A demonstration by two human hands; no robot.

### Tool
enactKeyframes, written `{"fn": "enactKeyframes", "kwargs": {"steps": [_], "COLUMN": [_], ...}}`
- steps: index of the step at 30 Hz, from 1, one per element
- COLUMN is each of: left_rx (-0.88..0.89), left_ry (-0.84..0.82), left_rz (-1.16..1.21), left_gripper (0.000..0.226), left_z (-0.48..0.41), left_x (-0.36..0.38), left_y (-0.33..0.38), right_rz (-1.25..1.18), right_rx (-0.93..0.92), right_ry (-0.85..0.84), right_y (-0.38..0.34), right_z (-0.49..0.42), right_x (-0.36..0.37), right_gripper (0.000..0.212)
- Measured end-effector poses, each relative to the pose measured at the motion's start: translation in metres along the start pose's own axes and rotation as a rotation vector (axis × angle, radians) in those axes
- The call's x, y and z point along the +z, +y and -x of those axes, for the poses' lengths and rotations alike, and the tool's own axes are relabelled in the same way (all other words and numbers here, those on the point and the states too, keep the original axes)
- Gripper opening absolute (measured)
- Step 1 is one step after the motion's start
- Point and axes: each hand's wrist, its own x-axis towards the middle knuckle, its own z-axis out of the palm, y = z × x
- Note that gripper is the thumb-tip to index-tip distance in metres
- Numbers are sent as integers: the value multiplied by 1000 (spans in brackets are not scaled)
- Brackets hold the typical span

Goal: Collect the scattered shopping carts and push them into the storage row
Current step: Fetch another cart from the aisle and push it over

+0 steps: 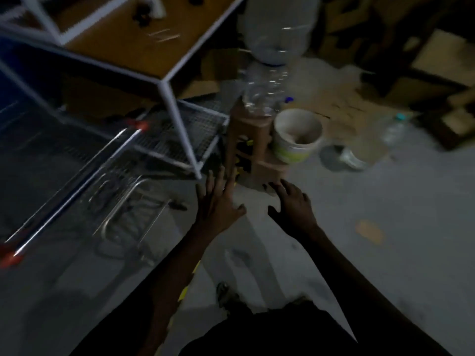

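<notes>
Loosely, the fingers of both the left hand (pixel 221 201) and the right hand (pixel 293 201) are spread apart and hold nothing above the grey floor (pixel 385 265). The shopping cart (pixel 74 191) stands to the left, apart from both hands, beneath a white-framed table (pixel 164 82).

shopping cart (pixel 84 160) blurred — cut off left

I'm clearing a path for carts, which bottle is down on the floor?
The small teal-capped bottle at far right, beyond the bucket. The jug and crushed bottle sit stacked on the brown stand.
</notes>
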Motion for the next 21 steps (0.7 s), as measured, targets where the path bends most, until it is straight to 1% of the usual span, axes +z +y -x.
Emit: {"fn": "enactKeyframes", "kwargs": {"steps": [4,7,9,13,15,18,21], "left_rx": [252,436,515,665,733,862,995], "left_ry": [-56,-73,-98,-148,-180,-194,-185], "left_rz": [-16,-19,-49,-57,-45,-45,-49], "left_gripper": [97,94,92,92,92,91,91], "left_z": [-26,-23,-14,24,47,83,112], "left_x": [9,27,41,74,84,93,99], "left_y": [120,229,297,441,502,587,657], "right_rz": [-61,-98,-123,-156,-145,-151,-167], "right_rx": [241,399,487,663,731,856,965], "right_ry": [128,242,306,385,408,460,539], "right_y": [91,165,208,300,339,391,428], "right_z": [58,121,165,269,316,387,444], "right_x": [-37,-63,-77,-107,-121,-141,-157], "right_gripper": [68,65,65,64,63,63,63]}}
